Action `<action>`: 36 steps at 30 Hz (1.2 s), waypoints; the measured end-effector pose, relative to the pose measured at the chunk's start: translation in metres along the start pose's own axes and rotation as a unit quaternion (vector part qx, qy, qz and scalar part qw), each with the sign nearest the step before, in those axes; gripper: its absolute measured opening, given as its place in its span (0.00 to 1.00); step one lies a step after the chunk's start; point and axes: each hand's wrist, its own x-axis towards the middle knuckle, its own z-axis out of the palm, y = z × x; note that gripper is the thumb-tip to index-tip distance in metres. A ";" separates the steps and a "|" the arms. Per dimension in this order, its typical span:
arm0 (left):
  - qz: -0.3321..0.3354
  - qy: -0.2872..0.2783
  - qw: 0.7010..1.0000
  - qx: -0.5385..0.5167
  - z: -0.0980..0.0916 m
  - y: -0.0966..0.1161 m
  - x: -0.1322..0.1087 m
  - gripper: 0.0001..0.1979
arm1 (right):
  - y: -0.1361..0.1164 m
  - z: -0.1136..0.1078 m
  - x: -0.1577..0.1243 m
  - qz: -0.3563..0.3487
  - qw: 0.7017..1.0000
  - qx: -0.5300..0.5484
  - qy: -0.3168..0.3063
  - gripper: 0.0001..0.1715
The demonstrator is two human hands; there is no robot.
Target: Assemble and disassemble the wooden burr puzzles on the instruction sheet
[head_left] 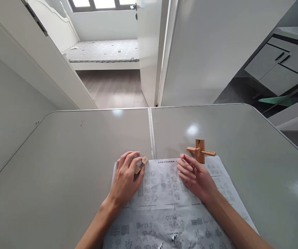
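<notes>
A small light-wood notched burr-puzzle piece (144, 160) is held under the fingers of my left hand (125, 175), near the top left of the printed sheet. Part of the piece is hidden by those fingers. My right hand (197, 177) hovers over the sheet's upper right, its fingers curled together with nothing visible in them. Just behind that hand are interlocked wooden puzzle pieces (200, 150): one flat upright piece bearing a dark mark, crossed by a thin stick. The paper sheet (161, 207), printed with many small diagrams, lies beneath both hands.
The grey table (68, 173) has a seam (152, 133) running away from me and a raised light edge. A wall and an open door (150, 52) stand beyond it. Through the doorway is a bed (104, 52). Cabinets (280, 62) are at the far right.
</notes>
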 end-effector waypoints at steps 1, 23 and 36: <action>0.000 -0.001 1.000 -0.001 0.000 0.001 0.000 0.09 | 0.000 0.000 0.000 0.000 1.000 0.000 -0.001 0.08; 0.029 0.007 0.999 -0.013 0.001 0.011 0.000 0.05 | -0.001 0.000 0.000 0.003 1.000 0.000 0.009 0.07; 0.043 0.019 0.999 -0.019 -0.003 0.009 0.003 0.04 | -0.001 0.000 0.000 0.001 1.000 -0.003 0.009 0.08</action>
